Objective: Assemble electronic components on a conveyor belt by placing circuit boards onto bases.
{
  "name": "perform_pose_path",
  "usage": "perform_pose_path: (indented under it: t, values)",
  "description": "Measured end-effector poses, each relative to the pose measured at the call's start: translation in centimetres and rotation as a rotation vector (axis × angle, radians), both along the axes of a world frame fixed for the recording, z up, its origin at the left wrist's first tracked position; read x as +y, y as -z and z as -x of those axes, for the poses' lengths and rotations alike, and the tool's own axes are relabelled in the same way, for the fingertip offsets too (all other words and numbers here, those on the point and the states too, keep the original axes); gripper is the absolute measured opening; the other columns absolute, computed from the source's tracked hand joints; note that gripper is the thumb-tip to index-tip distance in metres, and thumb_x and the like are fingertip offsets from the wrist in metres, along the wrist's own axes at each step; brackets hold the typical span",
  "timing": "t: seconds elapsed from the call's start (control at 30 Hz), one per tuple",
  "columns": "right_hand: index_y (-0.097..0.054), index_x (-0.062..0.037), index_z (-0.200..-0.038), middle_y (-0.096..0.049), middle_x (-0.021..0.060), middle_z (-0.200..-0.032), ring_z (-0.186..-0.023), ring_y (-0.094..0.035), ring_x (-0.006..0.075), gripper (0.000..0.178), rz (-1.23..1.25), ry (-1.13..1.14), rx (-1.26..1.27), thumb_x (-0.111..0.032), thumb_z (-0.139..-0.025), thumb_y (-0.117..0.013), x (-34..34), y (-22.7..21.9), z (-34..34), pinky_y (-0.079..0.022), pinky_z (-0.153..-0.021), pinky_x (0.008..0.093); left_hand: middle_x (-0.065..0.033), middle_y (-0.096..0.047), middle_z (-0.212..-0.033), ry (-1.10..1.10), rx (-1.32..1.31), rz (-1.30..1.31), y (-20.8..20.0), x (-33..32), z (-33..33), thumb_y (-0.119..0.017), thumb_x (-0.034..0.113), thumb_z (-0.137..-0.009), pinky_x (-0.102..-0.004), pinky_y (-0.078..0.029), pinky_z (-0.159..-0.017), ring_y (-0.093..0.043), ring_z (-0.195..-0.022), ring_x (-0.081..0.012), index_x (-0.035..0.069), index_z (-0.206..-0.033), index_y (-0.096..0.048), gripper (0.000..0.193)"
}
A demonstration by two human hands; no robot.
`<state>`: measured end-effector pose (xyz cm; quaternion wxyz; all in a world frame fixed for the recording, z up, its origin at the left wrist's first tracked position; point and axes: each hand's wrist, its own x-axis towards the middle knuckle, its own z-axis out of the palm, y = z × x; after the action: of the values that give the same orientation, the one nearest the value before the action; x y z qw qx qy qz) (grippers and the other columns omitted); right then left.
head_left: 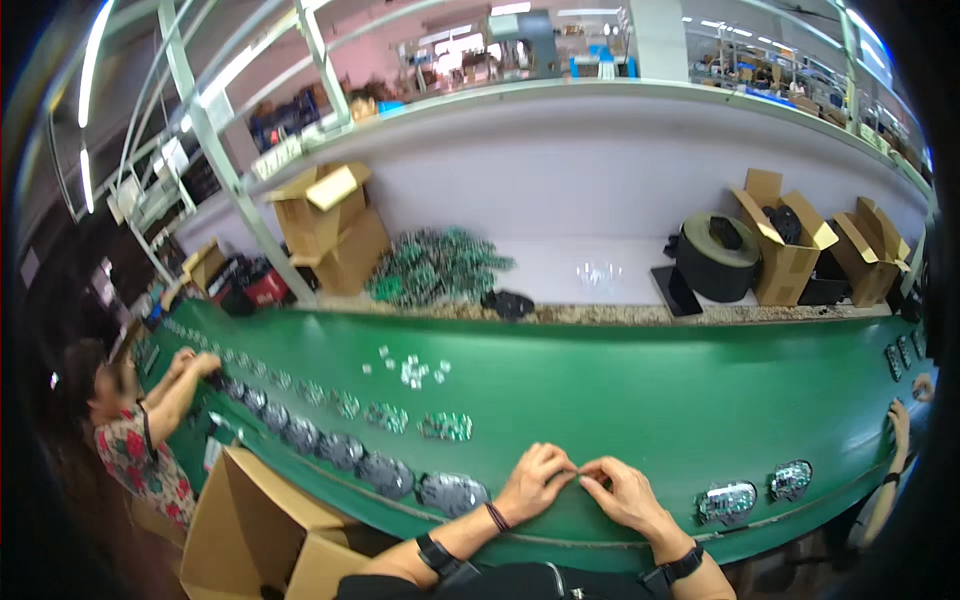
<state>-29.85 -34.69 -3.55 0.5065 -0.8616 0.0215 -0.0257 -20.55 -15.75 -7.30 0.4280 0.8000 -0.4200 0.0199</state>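
Observation:
My left hand (535, 480) and my right hand (622, 492) meet at the near edge of the green conveyor belt (640, 390), fingertips pinched together on something too small to make out. A round circuit assembly (452, 492) lies just left of my left hand. Two more round assemblies (727, 500) (791, 479) lie to the right of my right hand. A small pile of clear little parts (412, 371) sits on the belt farther away.
A row of several round assemblies (300, 432) runs left along the belt toward a seated person (125, 430). Another person's hand (899, 420) shows at right. Open cardboard boxes (325, 225) (785, 240), a heap of green boards (435, 265) and a tape roll (718, 258) stand behind; another box (255, 530) is at my lower left.

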Motion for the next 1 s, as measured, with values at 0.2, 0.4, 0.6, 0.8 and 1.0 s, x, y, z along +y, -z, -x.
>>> perform_pose_path:
  t: [0.2, 0.4, 0.6, 0.8, 1.0]
  values:
    - [-0.070, -0.0038, -0.109, -0.071, 0.0099, -0.090, -0.080, -0.068, 0.0187, 0.018, -0.011, 0.034, -0.052, -0.012, -0.093, -0.072, -0.3, -0.5, -0.7, -0.053, -0.069, 0.0319, -0.0103, -0.070, -0.103, -0.019, 0.024, 0.123, -6.4, 3.3, 0.7, -0.076, 0.001, -0.084, -0.0383, -0.053, -0.087, -0.065, -0.098, -0.0290, 0.005, -0.095, -0.072, 0.013]
    - [-0.070, -0.0039, -0.111, -0.071, 0.0070, -0.090, -0.077, -0.065, 0.0148, 0.019, 0.011, 0.031, 0.035, -0.012, -0.094, -0.071, -0.2, -0.9, -1.5, -0.050, -0.064, 0.0287, -0.0102, -0.070, -0.101, -0.631, -0.120, 0.084, -6.7, 13.4, 0.3, -0.075, -0.004, -0.082, -0.0360, -0.050, -0.089, -0.064, -0.099, -0.0267, 0.003, -0.093, -0.072, 0.014]
    - [-0.069, -0.0048, -0.114, -0.069, 0.0043, -0.089, -0.074, -0.060, 0.0109, 0.020, 0.033, 0.057, 0.033, -0.013, -0.096, -0.070, -0.6, -0.2, -0.7, -0.047, -0.062, 0.0264, -0.0078, -0.065, -0.101, -0.475, -0.099, -0.085, -5.3, 14.1, 2.1, -0.078, 0.000, -0.078, -0.0375, -0.045, -0.092, -0.056, -0.103, -0.0274, 0.006, -0.092, -0.074, 0.015]
    - [-0.070, -0.0045, -0.114, -0.068, 0.0030, -0.088, -0.073, -0.058, 0.0094, 0.020, -0.005, 0.089, 0.083, -0.013, -0.096, -0.070, -0.6, -0.1, -0.9, -0.046, -0.062, 0.0256, -0.0083, -0.061, -0.107, -0.371, -0.066, -0.179, -4.1, 14.5, 1.9, -0.080, 0.004, -0.075, -0.0396, -0.044, -0.095, -0.052, -0.107, -0.0283, 0.008, -0.091, -0.075, 0.018]
    - [-0.069, -0.0047, -0.113, -0.066, 0.0021, -0.084, -0.071, -0.059, 0.0091, 0.019, -0.001, 0.113, 0.091, -0.013, -0.096, -0.070, -0.6, -0.1, -1.2, -0.046, -0.063, 0.0258, -0.0073, -0.061, -0.106, -0.347, -0.045, -0.175, -3.9, 14.6, 1.6, -0.081, 0.006, -0.075, -0.0404, -0.042, -0.095, -0.051, -0.107, -0.0283, 0.010, -0.092, -0.076, 0.018]
